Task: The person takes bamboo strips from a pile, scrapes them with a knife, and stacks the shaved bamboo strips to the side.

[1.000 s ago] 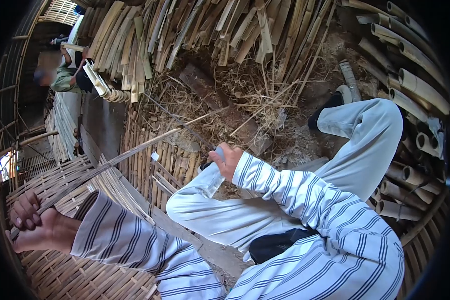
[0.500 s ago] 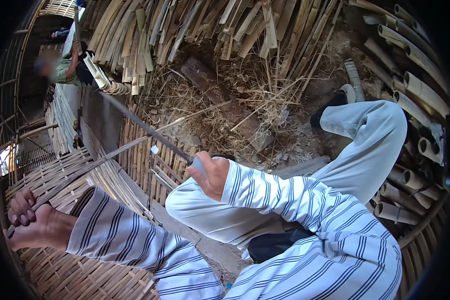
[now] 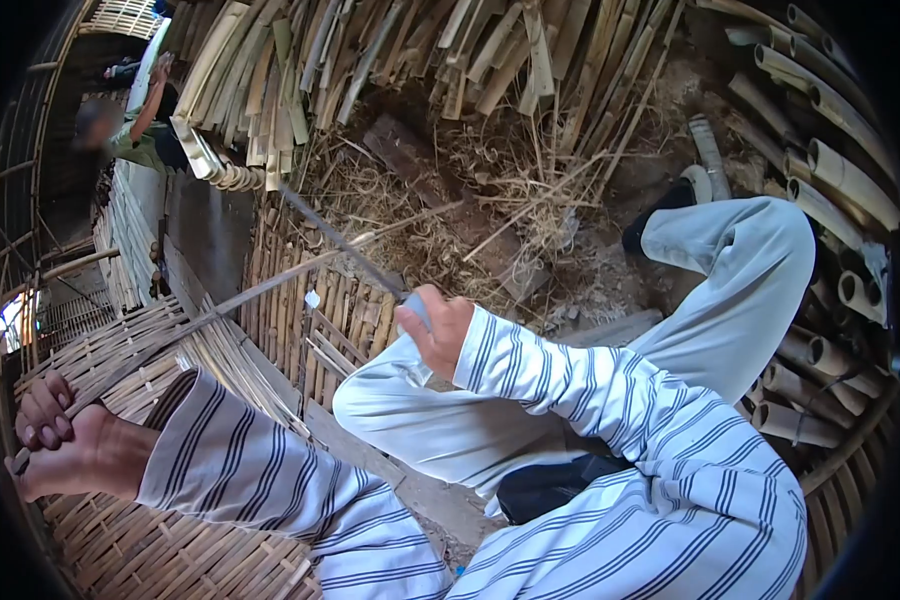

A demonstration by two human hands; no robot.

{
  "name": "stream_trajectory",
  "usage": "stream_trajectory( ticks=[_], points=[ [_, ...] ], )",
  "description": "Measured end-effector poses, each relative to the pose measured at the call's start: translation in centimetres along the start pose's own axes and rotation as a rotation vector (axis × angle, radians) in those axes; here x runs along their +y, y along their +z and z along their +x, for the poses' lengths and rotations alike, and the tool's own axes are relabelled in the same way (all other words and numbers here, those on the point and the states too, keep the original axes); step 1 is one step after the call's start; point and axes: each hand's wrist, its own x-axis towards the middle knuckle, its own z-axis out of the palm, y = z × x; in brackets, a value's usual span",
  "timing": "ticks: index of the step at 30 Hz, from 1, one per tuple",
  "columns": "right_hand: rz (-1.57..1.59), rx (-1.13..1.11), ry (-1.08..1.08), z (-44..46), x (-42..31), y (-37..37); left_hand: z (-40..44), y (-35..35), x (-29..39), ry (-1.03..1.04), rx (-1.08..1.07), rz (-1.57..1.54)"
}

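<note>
At the far left, my left hand (image 3: pixel 65 438) is closed round the end of a long thin bamboo strip (image 3: pixel 240 300). That strip slants up to the right, its far part over the shavings. Near the middle, my right hand (image 3: pixel 438 328) grips a knife by its grey handle (image 3: pixel 413 312), thumb along the handle. The long dark blade (image 3: pixel 345 245) points up and left and crosses the strip; whether the two touch is unclear. Behind my right hand is my bent knee in light trousers (image 3: pixel 400 400).
Split bamboo slats (image 3: pixel 270 90) are piled along the top. Curly shavings (image 3: pixel 530 230) cover the ground. Bamboo tubes (image 3: pixel 850 190) are stacked at the right. Woven bamboo (image 3: pixel 170 550) lies below my left arm. Another person (image 3: pixel 140 135) is at the upper left.
My right hand and the knife swung down and left, then partly back up and right. My left hand hardly moved. The other person's arm has moved up.
</note>
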Motion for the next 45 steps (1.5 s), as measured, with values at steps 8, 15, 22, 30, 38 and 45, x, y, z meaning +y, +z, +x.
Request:
stream_trajectory(
  ticks=[8,15,22,30,38,45],
  points=[
    [-0.064,0.070,0.116,1.2,3.8,1.7,0.4,-0.5,-0.2,0.007,-0.062,-0.015],
    [-0.170,0.096,-0.040,0.7,3.5,1.9,-1.4,0.9,0.6,0.040,0.043,0.078],
    [0.036,0.057,-0.155,-0.4,0.0,2.1,0.5,-0.2,-0.3,0.005,-0.017,-0.031],
    [-0.297,0.148,-0.124,0.9,5.9,1.4,-0.9,-0.1,0.7,0.001,0.046,0.097],
    [-0.021,0.001,-0.026,-0.7,-1.5,0.7,0.8,-0.7,-0.6,0.015,-0.028,0.017],
    [-0.213,0.115,0.253,1.7,12.6,4.2,1.2,-1.2,-0.3,-0.006,-0.073,0.060]
  ],
)
